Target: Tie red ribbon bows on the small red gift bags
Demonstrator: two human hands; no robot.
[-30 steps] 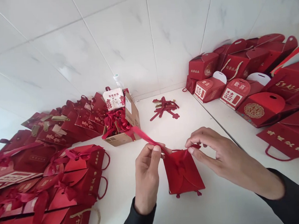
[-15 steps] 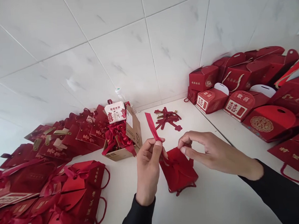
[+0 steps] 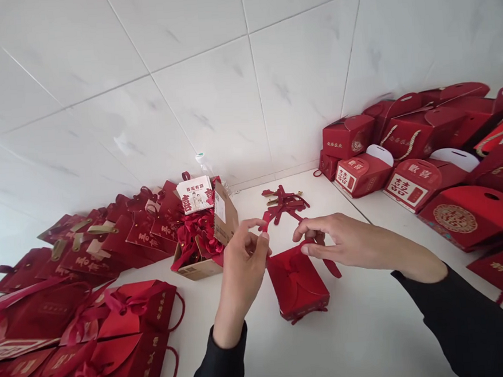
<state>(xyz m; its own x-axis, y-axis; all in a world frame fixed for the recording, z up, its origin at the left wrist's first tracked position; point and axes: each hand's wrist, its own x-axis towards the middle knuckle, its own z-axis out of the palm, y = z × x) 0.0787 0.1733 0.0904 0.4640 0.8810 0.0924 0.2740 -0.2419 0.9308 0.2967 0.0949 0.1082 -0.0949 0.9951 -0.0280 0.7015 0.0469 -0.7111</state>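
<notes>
A small red gift box [image 3: 299, 288] with curved, overlapping top flaps sits on the white table in front of me. At its far left corner, my left hand [image 3: 244, 263] pinches a red ribbon [image 3: 267, 219] between thumb and index finger. My right hand [image 3: 330, 240] has its fingers closed on ribbon above the box's far right corner. A loose ribbon tail [image 3: 332, 268] hangs below those fingers. The fingers partly hide where the ribbon runs between the two hands. Just beyond lies a small pile of dark red tie strips [image 3: 283, 203].
An open cardboard box [image 3: 197, 270] of red ribbon pieces, with printed cards [image 3: 195, 195] on top, stands left of centre. Red bags [image 3: 109, 241] and ribboned gift boxes [image 3: 132, 329] crowd the left. More red boxes [image 3: 364, 172] line the right. A tiled wall [image 3: 201, 88] rises behind.
The ribbon end that stood up above my left hand is now lowered toward the box. My right hand has closed on ribbon, and a tail now hangs on the right.
</notes>
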